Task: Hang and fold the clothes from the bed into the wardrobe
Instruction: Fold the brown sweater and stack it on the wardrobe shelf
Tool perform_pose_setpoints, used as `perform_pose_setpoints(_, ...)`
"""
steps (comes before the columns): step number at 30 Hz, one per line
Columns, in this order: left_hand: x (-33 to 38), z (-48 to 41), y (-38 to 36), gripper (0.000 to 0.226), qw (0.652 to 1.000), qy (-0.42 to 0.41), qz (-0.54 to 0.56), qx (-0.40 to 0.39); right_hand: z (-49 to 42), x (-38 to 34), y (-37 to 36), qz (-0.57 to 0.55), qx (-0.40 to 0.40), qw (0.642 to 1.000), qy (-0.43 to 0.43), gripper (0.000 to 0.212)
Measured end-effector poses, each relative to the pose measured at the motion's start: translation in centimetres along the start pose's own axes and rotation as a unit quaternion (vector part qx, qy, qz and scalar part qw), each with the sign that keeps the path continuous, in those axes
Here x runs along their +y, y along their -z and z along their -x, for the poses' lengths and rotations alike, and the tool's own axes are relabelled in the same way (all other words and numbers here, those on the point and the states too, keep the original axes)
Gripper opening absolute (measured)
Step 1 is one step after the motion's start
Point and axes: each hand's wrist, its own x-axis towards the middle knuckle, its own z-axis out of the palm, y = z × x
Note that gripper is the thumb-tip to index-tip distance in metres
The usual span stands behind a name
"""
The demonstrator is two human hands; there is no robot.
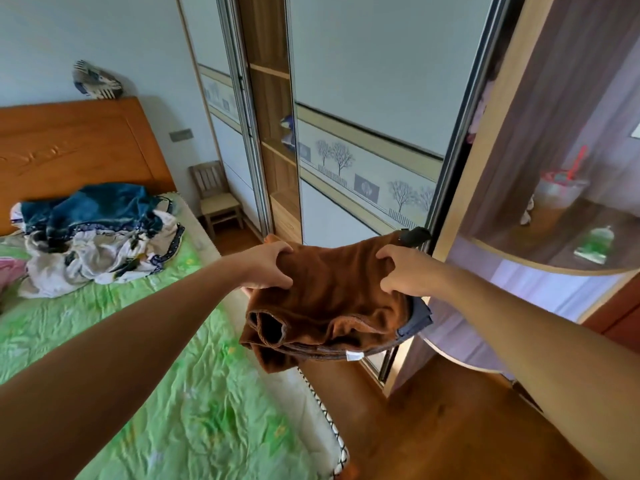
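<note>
Holding a folded brown garment [332, 299] up in mid-air, out over the gap between the bed [325, 415] and the wardrobe [275, 192]. Gripped from both sides. Left hand [268, 266] clamped on the left edge, fingers curled over the top and dug into the fabric. Right hand [403, 271] same deal on the right edge, fingers hooked in, thumb tucked lower down. Looks fuzzy, like fleece, folded over a few times, with a grey-blue lining [417, 318] poking out at the lower right and a small white tag [354, 356] on the near edge. Something black at its far right corner, no idea what.

Right behind it, a frosted sliding door [374, 81] with a strip of bare trees printed across. Open further left, showing wooden shelves [269, 71] inside, with something blue and white sitting on a lower one. Off to the right, a rounded corner shelf [540, 263] with a green bottle [594, 245] and a clear tub [557, 192] with red bits in it.

Over on the bed, a crumpled green sheet [156, 341] and a heap of clothes [97, 237] up near the headboard [69, 143], dark blue on top, white patterned stuff underneath. Small wooden chair [218, 199] tucked in the corner between bed and wardrobe. Wooden floor [450, 427] below.
</note>
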Motion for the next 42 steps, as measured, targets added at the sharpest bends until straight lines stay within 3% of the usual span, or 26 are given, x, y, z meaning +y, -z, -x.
perform_pose_setpoints(11, 2.0, -7.7, 3.0, 0.078, 0.993, 0.080, -0.003, 0.086, -13.9, 0.6, 5.9, 0.046, -0.048, 0.992, 0.107, 0.075)
perform_pose_setpoints(17, 1.7, -8.5, 4.3, 0.076, 0.983, 0.143, 0.019, 0.113, -19.1, -1.7, 6.9, 0.090, -0.072, 0.982, 0.149, 0.069)
perform_pose_setpoints(24, 0.0, -13.2, 8.5, 0.077, 0.977, 0.157, 0.015, 0.141, -26.5, -4.8, 8.1, 0.094, -0.074, 0.976, 0.184, 0.060)
perform_pose_setpoints(30, -5.0, -22.6, 16.3, 0.077, 0.979, 0.150, -0.001, 0.135, -37.0, -10.4, 7.9, 0.104, -0.053, 0.976, 0.186, 0.051)
perform_pose_setpoints(42, -15.4, -40.2, 38.8, 0.078, 0.987, 0.119, -0.015, 0.108, -58.5, -26.7, 11.0, 0.084, -0.033, 0.982, 0.168, 0.056)
